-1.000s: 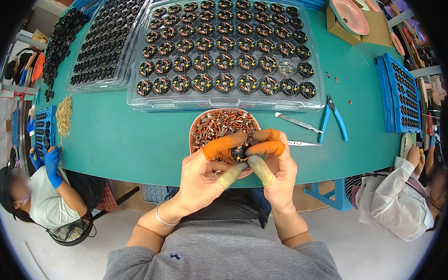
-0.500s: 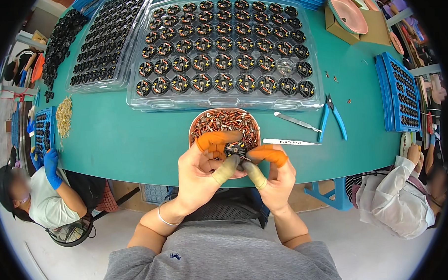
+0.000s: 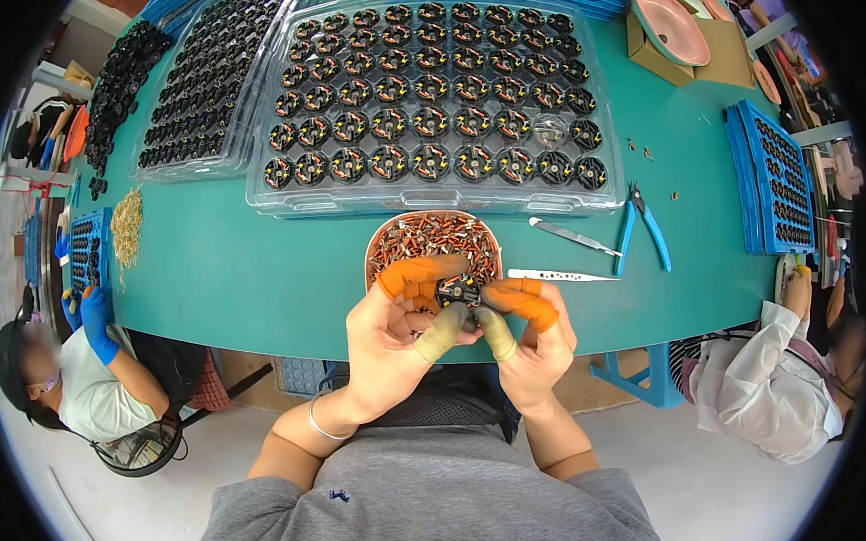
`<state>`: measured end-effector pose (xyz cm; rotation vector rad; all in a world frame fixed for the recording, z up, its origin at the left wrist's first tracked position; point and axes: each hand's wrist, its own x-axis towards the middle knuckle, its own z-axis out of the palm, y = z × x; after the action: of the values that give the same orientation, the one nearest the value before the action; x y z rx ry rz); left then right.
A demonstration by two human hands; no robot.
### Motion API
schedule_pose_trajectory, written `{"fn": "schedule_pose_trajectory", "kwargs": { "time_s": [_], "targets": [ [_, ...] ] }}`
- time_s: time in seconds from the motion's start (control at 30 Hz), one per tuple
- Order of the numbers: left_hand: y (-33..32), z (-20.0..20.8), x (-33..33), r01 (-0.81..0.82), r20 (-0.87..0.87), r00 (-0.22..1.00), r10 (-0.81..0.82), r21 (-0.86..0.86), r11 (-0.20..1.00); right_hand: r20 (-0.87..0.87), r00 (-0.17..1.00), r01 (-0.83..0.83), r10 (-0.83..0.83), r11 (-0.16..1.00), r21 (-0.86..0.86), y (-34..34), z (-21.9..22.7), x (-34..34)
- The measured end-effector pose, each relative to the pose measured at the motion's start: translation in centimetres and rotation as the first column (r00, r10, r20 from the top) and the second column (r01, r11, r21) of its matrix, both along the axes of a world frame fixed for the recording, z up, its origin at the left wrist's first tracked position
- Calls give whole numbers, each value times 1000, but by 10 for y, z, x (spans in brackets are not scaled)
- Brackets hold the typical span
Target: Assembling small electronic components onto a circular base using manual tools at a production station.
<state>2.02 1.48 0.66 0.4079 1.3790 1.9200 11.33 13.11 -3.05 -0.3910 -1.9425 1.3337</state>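
Note:
A small round black plastic part [image 3: 456, 291] with metal contacts is held up over the near side of a pink bowl [image 3: 367, 265]. My left hand [image 3: 383, 334] grips the part between its thumb and fingers, which wear orange and pale finger covers. At the part's right edge, my right hand [image 3: 533, 348] pinches with a covered thumb and index finger. Whether a tiny piece sits between those right fingertips is hidden. Small copper-coloured components with silvery ends [image 3: 434, 234] fill the bowl.
Behind the bowl stands a clear plastic tray [image 3: 402, 201] with rows of similar round parts. Tweezers [image 3: 559, 275] and blue-handled cutters [image 3: 628, 237] lie to the right. Another filled tray [image 3: 186, 165] and loose black parts [image 3: 112, 81] are at left. Co-workers sit on both sides.
The round part has turned so more of its face shows. My right hand has shifted slightly to the right, its fingers still at the part's edge.

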Motion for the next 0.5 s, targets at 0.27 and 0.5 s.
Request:
{"fn": "schedule_pose_trajectory", "kwargs": {
  "time_s": [0.27,0.5],
  "targets": [
    [1,-1,7,-89,-344,937,61,-68,994,-22,999,28,-25,993,114,1,0,-4],
    [-6,4,5,-50,-488,871,-50,-189,981,18,996,-85,84,983,166,14,5,0]
  ]
}}
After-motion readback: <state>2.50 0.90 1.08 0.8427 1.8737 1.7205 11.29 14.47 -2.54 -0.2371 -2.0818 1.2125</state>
